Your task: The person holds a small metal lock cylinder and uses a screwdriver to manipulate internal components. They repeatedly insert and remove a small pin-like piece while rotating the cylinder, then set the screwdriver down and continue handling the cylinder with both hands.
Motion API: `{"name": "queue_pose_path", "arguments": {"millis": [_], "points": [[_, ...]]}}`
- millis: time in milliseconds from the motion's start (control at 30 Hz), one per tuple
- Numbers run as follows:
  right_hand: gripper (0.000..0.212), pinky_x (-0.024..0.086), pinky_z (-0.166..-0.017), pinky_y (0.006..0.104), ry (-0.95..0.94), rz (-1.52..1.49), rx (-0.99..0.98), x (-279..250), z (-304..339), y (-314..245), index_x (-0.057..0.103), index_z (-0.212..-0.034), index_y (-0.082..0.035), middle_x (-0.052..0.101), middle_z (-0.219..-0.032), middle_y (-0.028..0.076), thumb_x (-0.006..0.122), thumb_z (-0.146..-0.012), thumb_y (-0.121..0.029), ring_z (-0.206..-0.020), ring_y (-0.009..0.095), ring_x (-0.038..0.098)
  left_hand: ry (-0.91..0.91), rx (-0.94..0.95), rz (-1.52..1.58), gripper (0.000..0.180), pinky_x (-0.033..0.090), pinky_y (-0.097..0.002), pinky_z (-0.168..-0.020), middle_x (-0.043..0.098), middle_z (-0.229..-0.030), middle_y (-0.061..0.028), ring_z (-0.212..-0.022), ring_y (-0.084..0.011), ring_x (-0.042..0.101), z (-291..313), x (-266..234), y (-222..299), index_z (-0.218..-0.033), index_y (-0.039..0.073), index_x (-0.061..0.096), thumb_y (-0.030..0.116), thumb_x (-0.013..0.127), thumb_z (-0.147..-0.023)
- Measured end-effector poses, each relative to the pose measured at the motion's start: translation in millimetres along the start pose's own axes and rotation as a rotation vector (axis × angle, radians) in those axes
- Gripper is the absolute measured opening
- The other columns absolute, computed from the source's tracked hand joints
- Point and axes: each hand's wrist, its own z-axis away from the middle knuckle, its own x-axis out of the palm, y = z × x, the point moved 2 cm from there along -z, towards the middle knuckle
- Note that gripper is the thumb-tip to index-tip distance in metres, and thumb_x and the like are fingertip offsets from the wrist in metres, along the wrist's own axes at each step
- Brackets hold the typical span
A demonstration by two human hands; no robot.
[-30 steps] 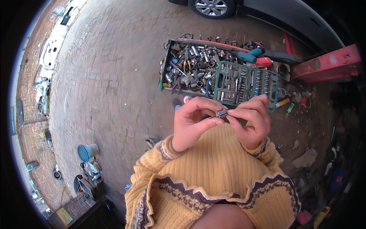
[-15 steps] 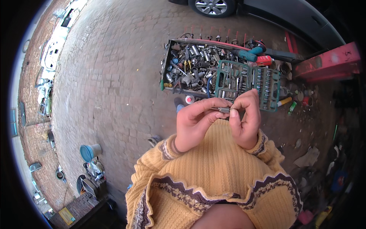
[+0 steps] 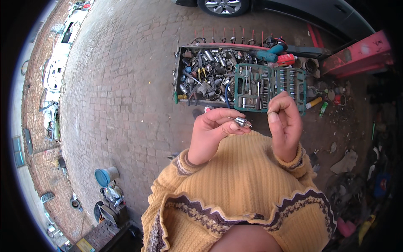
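Note:
My left hand [image 3: 209, 135] pinches a small shiny metal cylindrical part [image 3: 241, 122] between thumb and fingers, with a narrow tip pointing right. Its exact kind does not show. To the right, apart from that part, my right hand [image 3: 285, 128] is raised with thumb and forefinger pressed together; anything between them is too small to make out. Just beyond both hands lies a green socket set case [image 3: 272, 70], opened out, with rows of sockets and drivers in it. It rests on the right part of a metal tool tray [image 3: 179, 69].
Loose sockets and metal parts [image 3: 210, 69] crowd the tray. A teal power tool [image 3: 267, 56] and a red can [image 3: 286, 59] lie at its back right. Beyond are a red steel beam [image 3: 357, 56] and a parked car [image 3: 302, 17]. A blue-topped bucket [image 3: 102, 178] stands at left.
My right hand has drawn away from the metal part to the right. The part stays in my left hand, now tilted and more exposed. The view has shifted slightly.

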Motion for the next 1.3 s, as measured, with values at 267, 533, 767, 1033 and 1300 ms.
{"name": "queue_pose_path", "arguments": {"millis": [267,533,767,1033,1300], "points": [[0.019,0.044,-0.062,0.0260,-0.147,0.248,-0.105,8.4,-4.8,-12.8,0.070,-0.096,-0.004,0.067,-0.088,0.004,0.075,-0.077,-0.003,-0.077,0.016,0.057,0.003,0.259,-0.106,0.024,0.057,-0.0313,-0.086,0.071,-0.103,-0.0158,-0.095,-0.0203,0.070,5.5,-1.5,6.9,-0.110,-0.007,0.066,-0.008,0.068,-0.086],[0.013,0.040,-0.064,0.0263,-0.159,0.056,0.040,13.9,1.7,-10.3,0.069,-0.087,-0.006,0.066,-0.082,0.001,0.074,-0.077,-0.001,-0.071,0.013,0.052,0.064,0.300,-0.346,0.029,0.056,-0.0300,-0.083,0.071,-0.102,-0.0142,-0.093,-0.0199,0.069,18.4,0.9,14.1,-0.109,-0.006,0.068,-0.004,0.075,-0.081],[0.010,0.038,-0.065,0.0255,-0.213,-0.038,0.101,17.5,8.7,-7.4,0.065,-0.085,-0.005,0.061,-0.080,0.001,0.069,-0.077,0.002,-0.071,0.012,0.047,0.027,0.538,-0.671,0.034,0.052,-0.0291,-0.071,0.073,-0.091,-0.0124,-0.084,-0.0207,0.069,18.2,5.5,26.8,-0.100,-0.002,0.073,0.007,0.085,-0.070],[0.012,0.039,-0.071,0.0244,-0.312,-0.278,0.163,22.7,13.9,6.5,0.062,-0.095,-0.002,0.057,-0.092,0.003,0.070,-0.086,-0.002,-0.078,0.010,0.049,-0.022,0.687,-0.835,0.036,0.052,-0.0303,-0.071,0.069,-0.095,-0.0118,-0.083,-0.0224,0.067,22.4,11.6,32.5,-0.101,-0.001,0.073,0.006,0.085,-0.068],[0.020,0.042,-0.073,0.0253,-0.250,-0.309,0.038,20.5,7.6,3.9,0.062,-0.096,0.000,0.059,-0.093,0.006,0.074,-0.081,-0.001,-0.082,0.014,0.052,-0.033,0.786,-0.907,0.039,0.050,-0.0278,-0.062,0.063,-0.088,-0.0060,-0.072,-0.0168,0.062,18.3,13.9,33.1,-0.105,0.003,0.075,0.013,0.086,-0.069]]}}
